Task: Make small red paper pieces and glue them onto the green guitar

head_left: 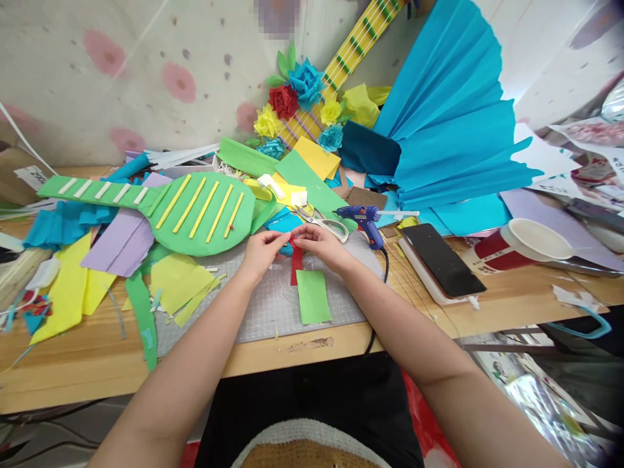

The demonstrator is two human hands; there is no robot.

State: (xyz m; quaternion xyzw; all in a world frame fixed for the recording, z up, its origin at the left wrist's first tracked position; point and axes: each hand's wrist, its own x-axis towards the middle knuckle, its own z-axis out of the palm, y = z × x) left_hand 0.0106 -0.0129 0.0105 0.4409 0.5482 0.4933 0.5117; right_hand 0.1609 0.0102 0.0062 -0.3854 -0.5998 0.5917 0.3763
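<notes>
A red paper strip [296, 265] hangs down from between the fingertips of both hands. My left hand [266, 253] pinches its top from the left, thumb and forefinger together. From the right, my right hand [322, 244] grips the same top end, close to the left fingertips. Below the strip lies a light green paper piece [314, 298] on the grey cutting mat [263, 318]. Scissors [331, 226] rest just beyond my right hand, and blue paper [283, 221] lies behind the fingers. The fingers hide the upper end of the strip.
To the right are a blue glue gun [368, 224], a phone [441, 259] and a paper cup [521, 244]. A green paddle-shaped piece with yellow strips [199, 214] lies left. Behind stand a flower-decorated yellow guitar shape [351, 55] and blue crepe paper [453, 123].
</notes>
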